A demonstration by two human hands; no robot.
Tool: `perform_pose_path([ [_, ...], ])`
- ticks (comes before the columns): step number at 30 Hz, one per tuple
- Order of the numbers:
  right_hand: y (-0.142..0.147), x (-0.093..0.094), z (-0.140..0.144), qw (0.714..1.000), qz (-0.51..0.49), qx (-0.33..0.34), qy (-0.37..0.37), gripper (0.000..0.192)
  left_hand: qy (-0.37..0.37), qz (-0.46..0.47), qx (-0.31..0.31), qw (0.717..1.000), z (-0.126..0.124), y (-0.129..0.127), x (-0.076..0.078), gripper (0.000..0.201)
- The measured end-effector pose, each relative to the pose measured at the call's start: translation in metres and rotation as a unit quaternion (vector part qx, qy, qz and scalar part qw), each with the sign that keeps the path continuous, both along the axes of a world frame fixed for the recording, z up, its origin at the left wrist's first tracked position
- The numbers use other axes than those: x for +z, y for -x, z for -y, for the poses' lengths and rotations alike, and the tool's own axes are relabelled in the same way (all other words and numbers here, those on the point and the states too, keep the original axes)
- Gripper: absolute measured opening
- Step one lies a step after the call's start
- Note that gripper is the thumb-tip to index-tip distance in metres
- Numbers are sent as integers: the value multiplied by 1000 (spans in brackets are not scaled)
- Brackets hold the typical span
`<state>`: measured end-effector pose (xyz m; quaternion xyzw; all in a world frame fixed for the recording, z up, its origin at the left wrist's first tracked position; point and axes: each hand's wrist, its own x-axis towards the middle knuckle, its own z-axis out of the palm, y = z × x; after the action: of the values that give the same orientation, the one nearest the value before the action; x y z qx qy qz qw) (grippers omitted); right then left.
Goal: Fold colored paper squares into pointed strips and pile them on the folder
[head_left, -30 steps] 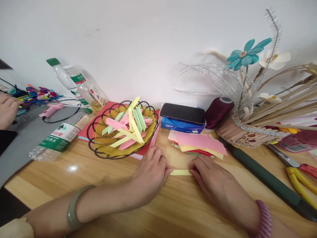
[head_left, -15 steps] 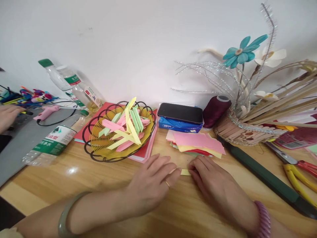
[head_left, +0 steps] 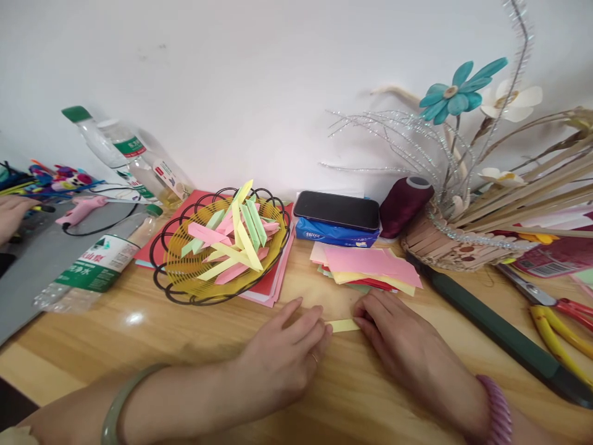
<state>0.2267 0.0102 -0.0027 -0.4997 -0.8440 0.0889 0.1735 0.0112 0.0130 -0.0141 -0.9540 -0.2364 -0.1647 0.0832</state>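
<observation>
While a dozen-odd folded paper strips fill the black wire basket at centre left, one is unfinished. Left hand and right hand, fingers flat, nothing clamped, press the small yellow paper strip to the wooden worktop. Uncut coloured sheets wait above.

yellow paper strip | narrow, folded | flat on table, before paper stack

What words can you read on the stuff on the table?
Lying water bottle, green label: white characters, too blurred to read.
Standing bottles at the wall: labels too small to read.
Blue tissue pack under the phone: a small white logo, unreadable.
Red packet far right: a barcode, digits too small to read.
No text can be read for certain.
</observation>
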Motion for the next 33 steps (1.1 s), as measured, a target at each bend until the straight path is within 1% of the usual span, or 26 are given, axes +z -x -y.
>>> perform_pose_path([
  [2, -2, 1, 0, 1000, 2, 8, 1, 20, 23, 30, 11, 999, -2, 0, 0, 19],
  [4, -5, 1, 0, 1000, 4, 18, -2, 22, 25, 63, 16, 998, -6, 0, 1, 12],
  [6, -7, 1, -1, 999, 10, 35, -11, 23, 8, 79, 10, 997, -11, -1, 3, 10],
  [9, -8, 2, -1, 997, 22, 71, -31, 21, -33, 73, -12, 997, -17, -2, 6, 11],
  [11, -6, 5, 1, 994, 34, 90, -46, 19, -40, 81, -21, 996, -19, -3, 8, 13],
  [12, -4, 7, 2, 993, 37, 96, -52, 19, -22, 94, -16, 995, -19, -4, 9, 14],
  [13, -3, 9, 4, 993, 34, 99, -51, 20, 13, 117, -6, 993, -18, -4, 12, 14],
  [14, -1, 12, 6, 994, 22, 98, -41, 22, 65, 149, 6, 987, -18, -5, 15, 13],
  [15, 1, 15, 8, 995, 0, 93, -20, 23, 133, 185, 25, 973, -17, -6, 19, 13],
  [16, 2, 19, 10, 996, -32, 82, 9, 25, 212, 225, 47, 950, -16, -7, 24, 13],
  [17, 2, 22, 11, 994, -70, 68, 45, 27, 296, 263, 69, 916, -16, -8, 29, 12],
  [19, 3, 29, 14, 982, -139, 36, 119, 29, 455, 323, 108, 823, -17, -12, 40, 12],
  [20, 3, 32, 14, 975, -165, 21, 150, 31, 515, 345, 120, 775, -17, -14, 46, 14],
  [21, 3, 34, 15, 967, -185, 11, 178, 32, 558, 364, 123, 736, -18, -17, 51, 15],
  [22, 3, 36, 15, 959, -200, 4, 201, 33, 584, 380, 123, 707, -19, -20, 55, 16],
  [23, 4, 37, 15, 952, -215, 1, 218, 32, 596, 392, 123, 689, -19, -23, 58, 17],
  [24, 4, 39, 15, 944, -232, 2, 233, 31, 601, 401, 124, 680, -20, -26, 61, 16],
  [27, 5, 41, 15, 915, -293, 14, 276, 33, 610, 402, 121, 672, -20, -36, 64, 17],
  [29, 5, 43, 14, 896, -325, 6, 303, 38, 619, 400, 111, 667, -19, -40, 66, 17],
  [33, 4, 47, 13, 875, -356, -13, 329, 42, 638, 402, 90, 650, -22, -44, 71, 17],
])
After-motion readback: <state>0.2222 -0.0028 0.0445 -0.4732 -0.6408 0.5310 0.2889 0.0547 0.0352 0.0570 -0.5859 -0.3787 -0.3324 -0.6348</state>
